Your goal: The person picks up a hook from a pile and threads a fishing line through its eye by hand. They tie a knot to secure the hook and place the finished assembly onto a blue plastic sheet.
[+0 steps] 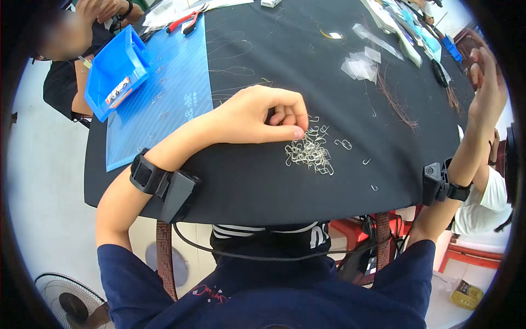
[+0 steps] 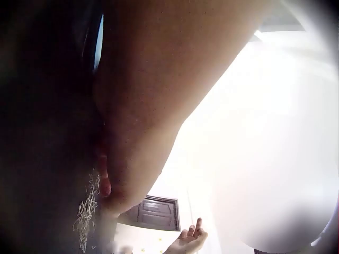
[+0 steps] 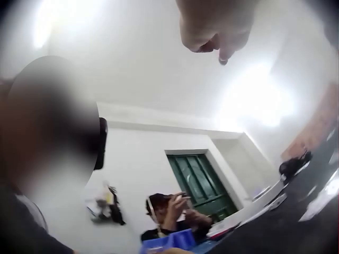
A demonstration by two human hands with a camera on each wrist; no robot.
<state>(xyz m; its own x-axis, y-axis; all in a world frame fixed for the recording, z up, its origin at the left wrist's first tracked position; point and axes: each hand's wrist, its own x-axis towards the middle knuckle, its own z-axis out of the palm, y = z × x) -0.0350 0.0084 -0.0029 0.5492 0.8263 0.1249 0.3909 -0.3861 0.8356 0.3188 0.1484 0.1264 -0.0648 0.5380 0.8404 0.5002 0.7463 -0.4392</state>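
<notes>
A heap of small silvery fish hooks (image 1: pixel 311 153) lies on the black table before me. My left hand (image 1: pixel 257 116) is at its upper left edge, fingers loosely curled and thumb reaching out over the nearest hooks. No hook shows in its grasp. In the left wrist view the same heap of hooks (image 2: pixel 86 214) appears beside a fingertip. Off to the right, my right hand (image 1: pixel 486 90) is raised above the table edge, away from the hooks. The left wrist view shows this right hand (image 2: pixel 186 243) with one finger up, the others partly bent, holding nothing visible.
A few stray hooks (image 1: pixel 343 144) lie right of the heap. On the left, a blue bin (image 1: pixel 118 71) stands on a blue mat (image 1: pixel 181 104), with red-handled pliers (image 1: pixel 189 23) beyond. Clear plastic bags (image 1: pixel 361 64) and brown strands (image 1: pixel 395 101) lie at back right. Other people sit around the table.
</notes>
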